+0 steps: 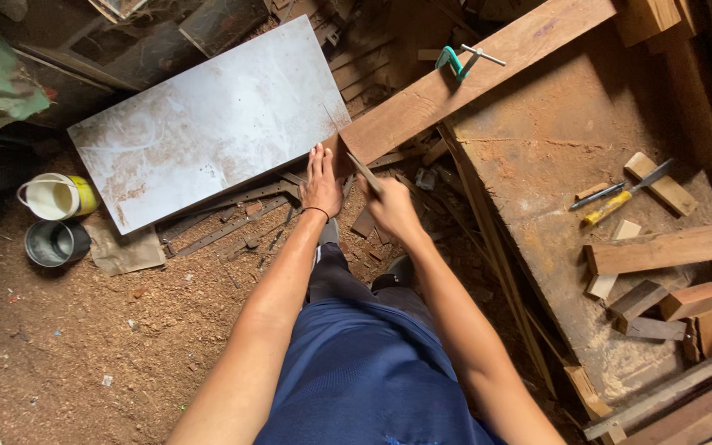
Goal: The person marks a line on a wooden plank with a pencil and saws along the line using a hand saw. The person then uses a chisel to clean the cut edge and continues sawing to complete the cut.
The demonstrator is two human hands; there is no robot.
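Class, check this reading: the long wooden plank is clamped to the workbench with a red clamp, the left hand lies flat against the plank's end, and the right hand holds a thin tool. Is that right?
Not quite. In the head view the clamp on the plank is green, not red. The rest holds: the left hand lies flat at the plank's end, and the right hand holds a thin tool.

Packaging noted: a yellow-and-white tub [58, 196], round and open, stands on the floor at far left. Just below it sits a dark round can [56, 243]. A crumpled brown paper bag [124, 250] lies flat beside both. No signs or screens.
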